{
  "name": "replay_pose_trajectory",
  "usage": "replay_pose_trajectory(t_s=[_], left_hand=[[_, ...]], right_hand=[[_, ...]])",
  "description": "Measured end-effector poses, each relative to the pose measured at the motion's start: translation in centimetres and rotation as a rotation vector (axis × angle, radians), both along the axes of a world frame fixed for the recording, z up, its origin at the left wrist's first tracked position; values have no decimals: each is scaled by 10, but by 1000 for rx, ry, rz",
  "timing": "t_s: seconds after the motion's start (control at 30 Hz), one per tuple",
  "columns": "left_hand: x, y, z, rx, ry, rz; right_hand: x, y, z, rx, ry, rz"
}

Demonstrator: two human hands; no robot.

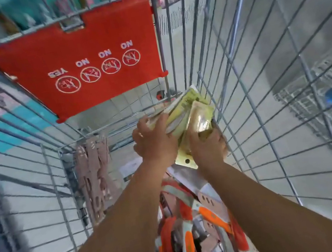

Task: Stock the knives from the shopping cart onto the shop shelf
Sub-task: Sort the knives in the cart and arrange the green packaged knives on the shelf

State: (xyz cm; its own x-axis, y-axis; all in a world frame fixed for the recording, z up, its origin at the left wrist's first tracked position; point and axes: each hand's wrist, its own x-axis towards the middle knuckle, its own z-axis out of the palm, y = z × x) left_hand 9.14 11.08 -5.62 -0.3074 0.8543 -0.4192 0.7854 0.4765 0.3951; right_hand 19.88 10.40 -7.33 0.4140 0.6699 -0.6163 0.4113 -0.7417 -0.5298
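Observation:
Inside the wire shopping cart (243, 94), both my hands grasp a stack of pale yellow-green carded knife packs (189, 112). My left hand (154, 141) grips the stack's left side with fingers curled over its top. My right hand (207, 147) holds the lower right part, where a card end with a hang hole sticks out. Below my forearms lie several orange-handled knives in packaging (187, 228) on the cart floor. The frame is motion-blurred.
A red child-seat flap (83, 62) with YES/NO pictograms hangs on the cart's far end. Brownish carded items (96, 178) lean against the cart's left inner wall. Blurred shelves with goods show through the wires at left, and a tiled floor at right.

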Motion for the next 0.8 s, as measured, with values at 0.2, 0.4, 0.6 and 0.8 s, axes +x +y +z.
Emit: replay_pose_trajectory(t_s=[0.2, 0.4, 0.6, 0.8], left_hand=[[-2, -2, -6, 154, -307, -28], [-11, 12, -3, 232, -202, -174], [-12, -4, -2, 151, 3, -261], [-11, -27, 6, 176, -90, -155]], right_hand=[[2, 12, -3, -26, 29, 24], [-15, 23, -5, -34, 289, -157], [-2, 16, 8, 3, 313, -119], [4, 10, 21, -35, 294, -10]])
